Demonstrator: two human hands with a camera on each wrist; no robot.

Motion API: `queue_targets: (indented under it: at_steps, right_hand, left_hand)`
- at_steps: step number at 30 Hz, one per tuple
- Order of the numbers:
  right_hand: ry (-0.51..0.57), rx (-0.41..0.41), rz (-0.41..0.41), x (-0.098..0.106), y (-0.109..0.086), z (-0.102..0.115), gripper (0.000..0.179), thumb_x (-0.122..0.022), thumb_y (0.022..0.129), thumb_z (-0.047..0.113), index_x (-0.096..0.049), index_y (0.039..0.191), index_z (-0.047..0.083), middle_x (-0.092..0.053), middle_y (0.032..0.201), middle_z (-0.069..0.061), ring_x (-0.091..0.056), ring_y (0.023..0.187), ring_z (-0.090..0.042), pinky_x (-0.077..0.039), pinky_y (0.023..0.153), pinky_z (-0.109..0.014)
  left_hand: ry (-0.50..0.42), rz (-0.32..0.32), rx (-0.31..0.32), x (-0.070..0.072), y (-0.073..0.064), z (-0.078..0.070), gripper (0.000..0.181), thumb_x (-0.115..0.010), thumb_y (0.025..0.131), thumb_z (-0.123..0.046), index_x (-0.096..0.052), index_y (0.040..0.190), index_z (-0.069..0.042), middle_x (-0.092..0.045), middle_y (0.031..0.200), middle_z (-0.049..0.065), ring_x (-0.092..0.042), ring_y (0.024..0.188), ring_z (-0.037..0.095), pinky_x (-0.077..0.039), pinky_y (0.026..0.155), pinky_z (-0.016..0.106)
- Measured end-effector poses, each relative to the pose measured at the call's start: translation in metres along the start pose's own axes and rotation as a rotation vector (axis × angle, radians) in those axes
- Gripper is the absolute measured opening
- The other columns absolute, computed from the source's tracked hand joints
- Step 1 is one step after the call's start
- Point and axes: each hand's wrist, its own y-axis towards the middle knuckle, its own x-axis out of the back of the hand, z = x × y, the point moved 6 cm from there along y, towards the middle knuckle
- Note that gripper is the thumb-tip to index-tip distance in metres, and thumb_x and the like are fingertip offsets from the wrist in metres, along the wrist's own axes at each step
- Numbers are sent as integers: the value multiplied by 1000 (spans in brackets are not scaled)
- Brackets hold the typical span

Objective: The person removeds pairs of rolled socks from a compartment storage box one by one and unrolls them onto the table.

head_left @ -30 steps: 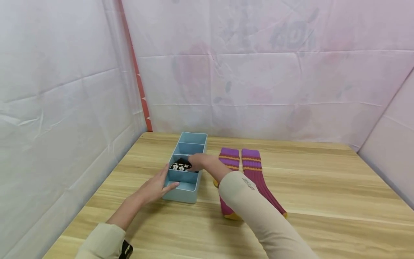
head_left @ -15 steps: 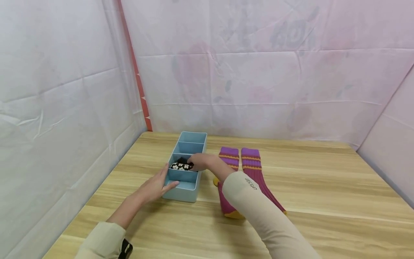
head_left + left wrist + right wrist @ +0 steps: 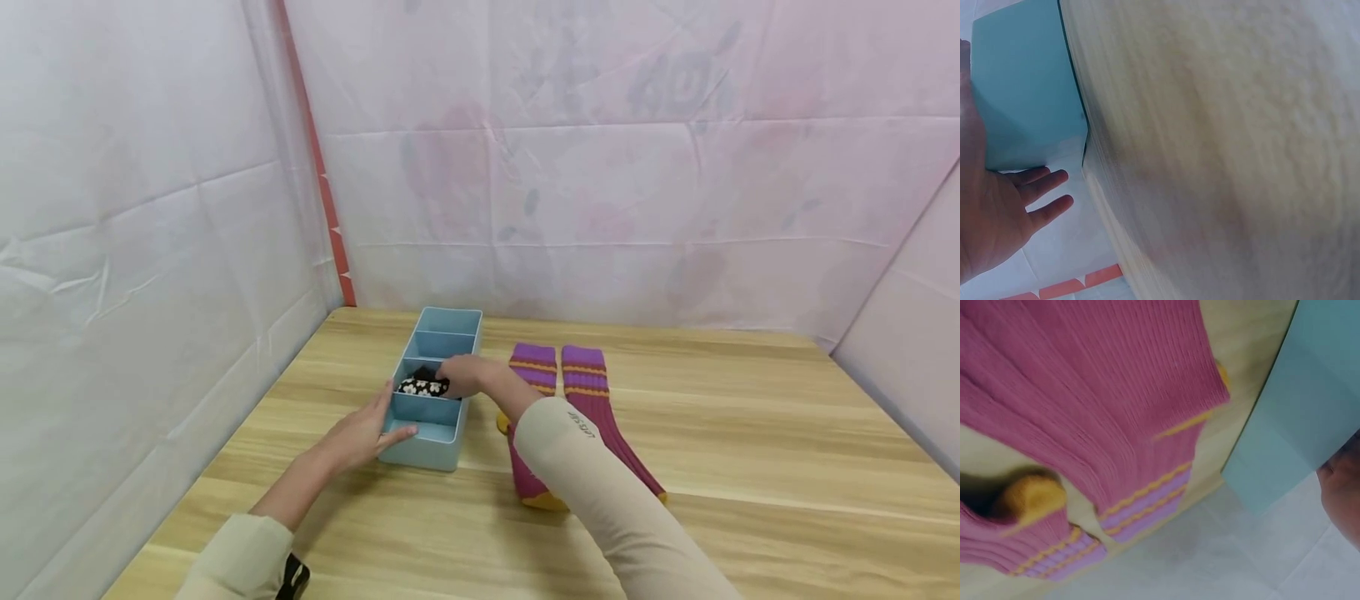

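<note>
A pale blue divided storage box [image 3: 420, 454] stands on the table, its compartments in a row running away from me. My left hand [image 3: 360, 429] rests against the box's near left side, its fingers straight along the wall and its thumb reaching over the near compartment. In the left wrist view, the left hand [image 3: 1004, 212] shows spread fingers. A black cloth bundle with white flowers [image 3: 422, 387] lies in the second compartment from the front. My right hand [image 3: 462, 375] reaches into that compartment at the bundle's right end, its fingertips hidden.
Right of the box, a pair of purple and maroon socks [image 3: 592, 400] with yellow stripes lies flat, partly under the right forearm. The other compartments hold nothing visible. White cloth walls [image 3: 585, 208] enclose the wooden table [image 3: 750, 433] at the back and sides.
The right hand has shifted slightly within the compartment, and a little more of the flowered bundle shows. The left hand and the box have stayed in place.
</note>
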Motion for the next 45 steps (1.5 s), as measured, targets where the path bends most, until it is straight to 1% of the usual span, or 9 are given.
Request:
queue_targets:
  at_steps: [4, 11, 19, 25, 31, 34, 40, 42, 45]
  right_hand:
    - [12, 37, -63, 1, 0, -1, 18, -61, 89, 17, -68, 103, 7, -61, 87, 0, -50, 75, -12, -43, 71, -25]
    - [20, 81, -101, 4, -2, -1, 9, -63, 87, 13, -68, 88, 5, -55, 73, 1, -45, 65, -11, -40, 62, -23]
    - [54, 100, -138, 20, -11, 0, 16, -67, 86, 19, -68, 93, 5, -60, 75, 1, -47, 64, -9, -42, 60, -23]
    - [71, 117, -157, 34, -19, -2, 10, -66, 86, 17, -65, 84, 7, -49, 62, 5, -41, 57, -7, -37, 54, -20]
    - [108, 138, -174, 46, -25, -5, 10, -65, 87, 15, -65, 85, 5, -54, 67, 4, -44, 59, -8, -38, 55, -20]
    - [103, 157, -191, 52, -29, -7, 11, -65, 87, 15, -65, 85, 3, -55, 67, 2, -44, 60, -9, -38, 57, -21]
    - [112, 168, -217, 61, -37, -13, 17, -66, 87, 16, -67, 94, 1, -60, 73, 0, -47, 61, -7, -40, 59, -21]
    - [96, 168, -223, 64, -41, -15, 17, -66, 87, 16, -66, 93, 1, -59, 73, -1, -48, 62, -9, -40, 60, -23]
    - [64, 145, -228, 67, -46, -20, 22, -66, 87, 18, -67, 100, 1, -64, 84, -4, -56, 74, -13, -45, 69, -25]
  left_hand:
    - [9, -7, 3, 0, 1, 1, 96, -46, 86, -61, -5, 145, 3, -20, 146, 23, -29, 128, 38, -28, 100, 50]
    - [31, 1, 23, -1, 1, 0, 97, -47, 86, -61, -5, 145, 3, -22, 145, 23, -30, 128, 38, -29, 100, 49]
    - [34, -10, 13, 1, 2, -2, 95, -49, 87, -58, -6, 144, 5, -23, 144, 25, -30, 127, 38, -29, 100, 49]
    - [44, -7, 3, 2, 5, -2, 98, -45, 86, -63, -5, 144, 5, -21, 144, 25, -29, 128, 38, -28, 100, 49]
    - [34, -4, 0, 2, 6, -1, 99, -45, 85, -64, -5, 144, 5, -21, 144, 26, -29, 127, 39, -28, 100, 49]
    - [35, -6, -4, 2, 7, -2, 99, -45, 85, -64, -4, 144, 5, -22, 144, 26, -30, 127, 39, -29, 100, 49]
    - [23, -4, 2, 2, 8, 0, 98, -46, 86, -62, -4, 144, 5, -21, 144, 26, -30, 127, 39, -29, 99, 49]
    - [21, -3, 8, 2, 7, 1, 98, -46, 86, -61, -4, 145, 5, -21, 144, 25, -29, 127, 39, -28, 100, 49]
    - [20, -3, 10, 2, 7, 2, 98, -45, 86, -62, -4, 145, 4, -21, 145, 25, -29, 128, 39, -28, 100, 49]
